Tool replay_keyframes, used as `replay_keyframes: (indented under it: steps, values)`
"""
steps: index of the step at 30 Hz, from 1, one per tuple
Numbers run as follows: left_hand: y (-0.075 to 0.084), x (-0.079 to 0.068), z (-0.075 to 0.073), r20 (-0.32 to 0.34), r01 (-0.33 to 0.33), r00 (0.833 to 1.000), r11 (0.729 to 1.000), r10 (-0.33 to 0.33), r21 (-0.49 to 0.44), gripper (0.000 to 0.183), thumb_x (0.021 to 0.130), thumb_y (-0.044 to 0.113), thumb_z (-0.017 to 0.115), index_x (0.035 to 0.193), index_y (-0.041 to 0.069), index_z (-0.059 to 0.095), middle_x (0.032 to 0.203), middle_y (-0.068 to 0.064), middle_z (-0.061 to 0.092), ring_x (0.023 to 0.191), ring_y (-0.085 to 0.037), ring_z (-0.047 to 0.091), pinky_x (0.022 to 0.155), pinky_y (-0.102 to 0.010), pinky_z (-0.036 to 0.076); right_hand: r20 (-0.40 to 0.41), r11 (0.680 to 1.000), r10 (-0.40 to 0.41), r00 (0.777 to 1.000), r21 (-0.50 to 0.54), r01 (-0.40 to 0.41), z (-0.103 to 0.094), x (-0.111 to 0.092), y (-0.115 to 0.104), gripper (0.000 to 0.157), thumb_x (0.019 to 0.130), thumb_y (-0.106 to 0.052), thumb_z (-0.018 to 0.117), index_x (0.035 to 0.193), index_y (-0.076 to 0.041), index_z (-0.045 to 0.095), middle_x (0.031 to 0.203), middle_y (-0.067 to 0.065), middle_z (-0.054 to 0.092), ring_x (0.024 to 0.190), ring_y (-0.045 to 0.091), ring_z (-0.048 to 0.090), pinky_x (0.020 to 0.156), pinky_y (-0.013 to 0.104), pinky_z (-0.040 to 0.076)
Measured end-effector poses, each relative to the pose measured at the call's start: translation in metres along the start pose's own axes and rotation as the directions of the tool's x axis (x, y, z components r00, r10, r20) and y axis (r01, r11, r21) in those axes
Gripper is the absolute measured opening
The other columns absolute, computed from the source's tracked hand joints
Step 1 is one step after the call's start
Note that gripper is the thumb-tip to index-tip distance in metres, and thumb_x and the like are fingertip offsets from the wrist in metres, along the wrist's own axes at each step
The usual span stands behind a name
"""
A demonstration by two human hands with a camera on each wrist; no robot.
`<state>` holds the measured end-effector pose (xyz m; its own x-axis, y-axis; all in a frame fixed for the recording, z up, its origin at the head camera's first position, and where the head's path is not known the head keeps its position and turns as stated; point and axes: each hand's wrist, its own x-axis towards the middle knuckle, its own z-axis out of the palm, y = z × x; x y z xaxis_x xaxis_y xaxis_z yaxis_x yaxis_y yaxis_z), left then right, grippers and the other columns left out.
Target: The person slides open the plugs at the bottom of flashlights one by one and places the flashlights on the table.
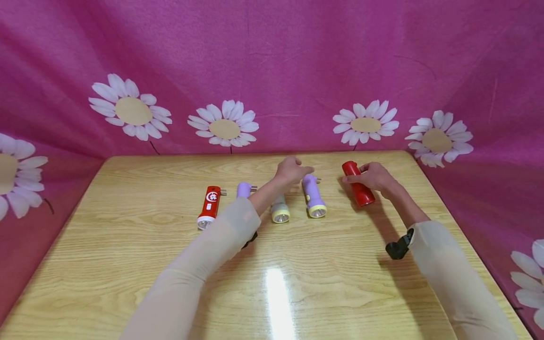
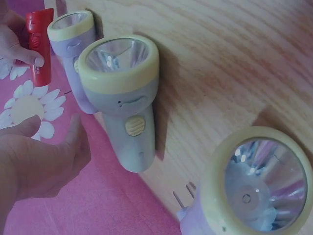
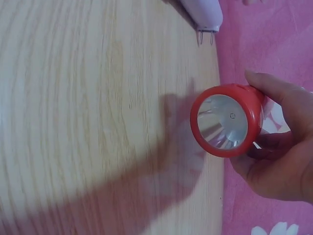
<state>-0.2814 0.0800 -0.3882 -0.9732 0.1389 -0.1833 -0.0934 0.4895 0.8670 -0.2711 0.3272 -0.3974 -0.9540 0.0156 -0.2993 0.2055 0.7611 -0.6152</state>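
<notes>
My right hand grips a red flashlight around its body at the right of the table; in the right wrist view its round lens faces the camera. My left hand is over the far ends of a grey flashlight and a purple flashlight, both with yellow rims. The left wrist view has this hand with fingers apart and nothing between them, beside the grey flashlight.
Left of the grey one lie another purple flashlight, partly behind my left forearm, and a red flashlight with a white rim. Plug prongs stick out of both. A pink flowered cloth hangs behind the wooden table.
</notes>
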Motion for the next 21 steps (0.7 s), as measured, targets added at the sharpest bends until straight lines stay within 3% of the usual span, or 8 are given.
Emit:
replay_keyframes:
  steps: [7, 12, 21]
  values:
    - [0.006, 0.003, 0.0, -0.049, -0.085, 0.995, 0.996, 0.083, -0.025, 0.042, 0.082, 0.03, 0.07, 0.112, 0.005, 0.056, 0.106, -0.006, 0.063, 0.096, -0.018, 0.058, 0.08, -0.026, 0.048, -0.069, 0.998, -0.042, 0.997, 0.036, 0.045, 0.006, -0.005, -0.008, 0.072, 0.077, -0.044, 0.071, 0.119, 0.008, 0.042, 0.108, 0.022, 0.049, 0.085, 0.029, 0.054, 0.062, 0.03, 0.053]
    - [0.011, 0.004, 0.004, -0.098, -0.141, 0.987, 0.983, 0.13, -0.121, 0.035, 0.081, 0.026, 0.071, 0.107, 0.007, 0.059, 0.097, -0.004, 0.064, 0.09, -0.017, 0.059, 0.074, -0.025, 0.049, -0.127, 0.995, -0.069, 0.989, 0.057, 0.077, 0.007, -0.01, -0.014, 0.064, 0.08, -0.039, 0.07, 0.118, 0.005, 0.044, 0.106, 0.021, 0.05, 0.084, 0.03, 0.053, 0.061, 0.032, 0.054]
    - [0.018, 0.002, 0.008, -0.174, -0.233, 0.965, 0.943, 0.195, -0.238, 0.032, 0.081, 0.026, 0.072, 0.103, 0.005, 0.062, 0.087, 0.0, 0.064, 0.083, -0.013, 0.059, 0.068, -0.023, 0.049, -0.267, 0.983, -0.07, 0.961, 0.143, 0.111, 0.015, -0.024, -0.029, 0.067, 0.078, -0.044, 0.07, 0.119, 0.003, 0.045, 0.106, 0.019, 0.053, 0.088, 0.032, 0.057, 0.07, 0.041, 0.055]
